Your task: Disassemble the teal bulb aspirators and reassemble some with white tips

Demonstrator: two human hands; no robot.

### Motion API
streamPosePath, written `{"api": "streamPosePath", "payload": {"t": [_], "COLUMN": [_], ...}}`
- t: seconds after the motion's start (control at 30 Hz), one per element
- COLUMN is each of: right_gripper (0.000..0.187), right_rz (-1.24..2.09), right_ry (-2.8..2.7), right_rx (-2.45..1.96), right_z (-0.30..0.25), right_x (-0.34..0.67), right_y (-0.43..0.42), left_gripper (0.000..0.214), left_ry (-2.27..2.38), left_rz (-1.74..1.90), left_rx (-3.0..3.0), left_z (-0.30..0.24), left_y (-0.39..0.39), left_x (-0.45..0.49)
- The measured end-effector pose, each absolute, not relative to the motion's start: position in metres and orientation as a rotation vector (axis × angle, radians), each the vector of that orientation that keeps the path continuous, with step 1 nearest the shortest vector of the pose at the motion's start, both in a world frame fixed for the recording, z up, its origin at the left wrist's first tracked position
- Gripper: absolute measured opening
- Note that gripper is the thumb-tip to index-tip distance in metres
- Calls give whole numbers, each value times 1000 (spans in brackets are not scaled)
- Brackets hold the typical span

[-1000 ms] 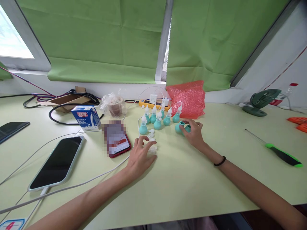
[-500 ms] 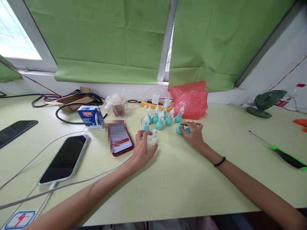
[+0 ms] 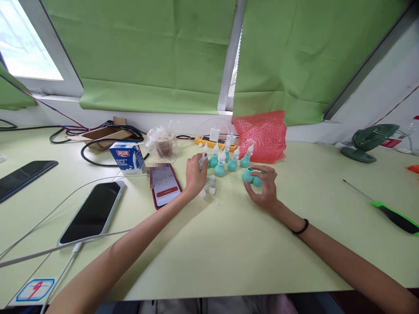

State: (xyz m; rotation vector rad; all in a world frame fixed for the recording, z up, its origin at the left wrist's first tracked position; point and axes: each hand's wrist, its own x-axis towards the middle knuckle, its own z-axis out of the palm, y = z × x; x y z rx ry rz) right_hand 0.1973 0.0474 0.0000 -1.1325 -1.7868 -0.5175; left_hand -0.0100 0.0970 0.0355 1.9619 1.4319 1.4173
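Note:
Several small teal squeeze bulbs with clear pointed nozzles [image 3: 220, 168] stand grouped at the middle of the table. At the group's left edge, my left hand [image 3: 195, 174] has its fingers closed at the clear nozzle [image 3: 202, 160] of one bulb; the hand hides most of that bulb. My right hand [image 3: 264, 187] is around two teal bulbs without nozzles, its thumb and fingers apart. One is an upright bulb with an open neck [image 3: 247, 175]; the other bulb [image 3: 257, 180] is partly behind the fingers. Loose clear-white nozzle pieces [image 3: 208, 186] lie in front of the group.
Behind the bulbs are a yellow power strip [image 3: 202, 142] and a red bubble-wrap bag [image 3: 262, 137]. To the left lie a red-cased phone [image 3: 166, 187], a charging phone [image 3: 93, 213] and a milk carton [image 3: 127, 158]. A screwdriver [image 3: 391, 213] and a green fan [image 3: 369, 141] are at right.
My left hand has moved up and away from the loose nozzle pieces to the leftmost bulb. My right thumb has opened away from the bulbs. The view has shifted slightly.

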Motion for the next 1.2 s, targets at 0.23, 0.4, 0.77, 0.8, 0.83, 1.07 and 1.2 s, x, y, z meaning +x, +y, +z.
{"api": "streamPosePath", "payload": {"t": [0.23,0.4,0.77,0.8,0.83,1.07,1.2], "right_gripper": [49,30,21,20,20,26,23], "right_rz": [381,1062,890,876,874,991,820], "right_ry": [-1737,-1407,-1469,-1498,-1520,-1464,-1597], "right_rx": [-942,-1175,-1249,-1262,-1270,-1295,-1337], "right_z": [17,16,8,7,7,1,3], "right_x": [156,137,144,144,143,140,140], "right_y": [-1,-11,2,3,3,2,0], "left_gripper": [23,21,24,25,27,40,42], "left_ry": [736,785,998,951,910,825,768], "left_rz": [1284,1158,938,893,866,869,1073], "left_rx": [1800,1909,2725,2783,2820,2814,2815], "left_z": [58,44,22,19,15,2,-1], "left_y": [39,36,71,72,73,59,44], "left_x": [-4,-2,-27,-28,-29,-34,-33]}}
